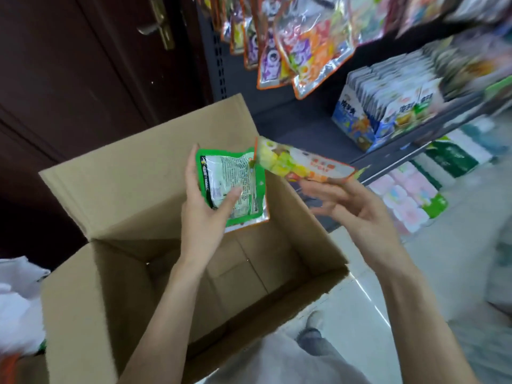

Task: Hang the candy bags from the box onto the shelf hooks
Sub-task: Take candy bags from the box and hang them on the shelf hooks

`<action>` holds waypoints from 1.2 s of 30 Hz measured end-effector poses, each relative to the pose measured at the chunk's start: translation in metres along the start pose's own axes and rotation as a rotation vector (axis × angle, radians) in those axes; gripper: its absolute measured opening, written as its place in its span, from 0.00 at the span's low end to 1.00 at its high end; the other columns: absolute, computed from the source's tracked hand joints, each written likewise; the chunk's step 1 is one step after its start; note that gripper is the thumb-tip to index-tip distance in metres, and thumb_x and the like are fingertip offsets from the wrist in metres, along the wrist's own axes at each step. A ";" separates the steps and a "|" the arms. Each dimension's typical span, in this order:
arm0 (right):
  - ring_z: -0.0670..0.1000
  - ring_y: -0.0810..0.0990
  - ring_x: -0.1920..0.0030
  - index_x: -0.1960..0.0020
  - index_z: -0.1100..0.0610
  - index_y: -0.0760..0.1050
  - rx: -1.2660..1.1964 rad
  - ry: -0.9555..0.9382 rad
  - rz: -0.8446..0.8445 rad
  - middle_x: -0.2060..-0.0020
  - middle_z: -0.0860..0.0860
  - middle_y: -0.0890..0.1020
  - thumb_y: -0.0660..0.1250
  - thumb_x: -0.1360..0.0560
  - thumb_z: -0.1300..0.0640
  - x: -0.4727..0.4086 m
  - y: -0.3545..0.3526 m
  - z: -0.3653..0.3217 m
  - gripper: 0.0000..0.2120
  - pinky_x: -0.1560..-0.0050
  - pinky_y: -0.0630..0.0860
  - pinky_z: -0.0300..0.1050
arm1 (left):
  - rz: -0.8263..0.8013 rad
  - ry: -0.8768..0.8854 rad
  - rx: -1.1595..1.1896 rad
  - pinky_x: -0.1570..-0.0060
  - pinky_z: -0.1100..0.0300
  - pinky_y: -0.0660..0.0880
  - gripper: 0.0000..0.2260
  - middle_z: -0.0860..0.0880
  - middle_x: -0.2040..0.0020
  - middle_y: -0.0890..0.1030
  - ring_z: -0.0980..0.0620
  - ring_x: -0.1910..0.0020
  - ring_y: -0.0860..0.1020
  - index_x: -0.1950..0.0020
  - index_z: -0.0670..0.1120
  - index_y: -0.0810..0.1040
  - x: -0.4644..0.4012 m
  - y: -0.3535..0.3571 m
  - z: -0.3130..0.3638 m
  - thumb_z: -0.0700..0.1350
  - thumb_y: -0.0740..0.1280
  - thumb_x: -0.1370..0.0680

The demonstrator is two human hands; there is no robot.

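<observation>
1. Both forearms are bare; no sleeve shows on either.
2. The left hand (205, 214) and right hand (352, 206) wear no gloves, rings or watch.
3. Light grey trousers (279, 361) cover the legs.
4. A grey shoe (313, 332).

Matt cardboard box (110, 189), glossy plastic bag (232, 187)

box (110, 273) left of shelf (401, 153) (bags (304, 51) above)

Shop corner, dim and a bit blurry

Dark wooden door (83, 87) with a brass handle (159, 23) on the left, grey metal shelving (304, 120) beside it, pale glossy tiled floor (374, 314) catching some light.
</observation>
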State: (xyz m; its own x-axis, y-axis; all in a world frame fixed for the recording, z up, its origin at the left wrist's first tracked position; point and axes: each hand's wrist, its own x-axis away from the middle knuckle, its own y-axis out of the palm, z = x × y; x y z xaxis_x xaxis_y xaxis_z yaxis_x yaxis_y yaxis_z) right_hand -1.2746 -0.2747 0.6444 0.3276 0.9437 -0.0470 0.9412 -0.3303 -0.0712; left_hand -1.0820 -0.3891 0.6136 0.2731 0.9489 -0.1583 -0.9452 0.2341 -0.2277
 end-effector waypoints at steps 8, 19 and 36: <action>0.54 0.72 0.52 0.65 0.48 0.77 0.520 -0.150 0.586 0.59 0.53 0.75 0.67 0.28 0.41 -0.036 -0.077 0.001 0.13 0.53 0.65 0.42 | -0.153 0.094 -0.212 0.52 0.71 0.75 0.35 0.79 0.46 0.72 0.71 0.48 0.77 0.29 0.72 0.53 -0.006 0.044 0.037 0.47 0.70 0.24; 0.47 0.79 0.57 0.33 0.48 0.66 0.096 -0.549 0.227 0.40 0.58 0.78 0.65 0.21 0.61 -0.106 -0.141 -0.069 0.20 0.57 0.76 0.43 | -0.298 0.252 -0.550 0.41 0.49 0.75 0.29 0.70 0.36 0.72 0.54 0.39 0.77 0.31 0.76 0.55 -0.005 0.094 0.111 0.53 0.64 0.24; 0.39 0.69 0.65 0.34 0.54 0.76 0.208 -0.706 0.148 0.56 0.45 0.71 0.57 0.21 0.65 -0.160 -0.065 -0.045 0.19 0.60 0.65 0.28 | 0.173 0.194 -0.715 0.52 0.48 0.77 0.29 0.69 0.38 0.72 0.51 0.43 0.78 0.29 0.74 0.54 0.000 0.099 0.122 0.54 0.63 0.24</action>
State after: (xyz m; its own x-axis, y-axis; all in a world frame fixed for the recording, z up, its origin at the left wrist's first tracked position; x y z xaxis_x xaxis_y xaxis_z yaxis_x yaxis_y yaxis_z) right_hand -1.3846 -0.4031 0.7013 0.2531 0.6741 -0.6940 0.8334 -0.5162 -0.1975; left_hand -1.1978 -0.3401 0.7082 0.2203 0.8898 -0.3996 -0.6494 -0.1719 -0.7407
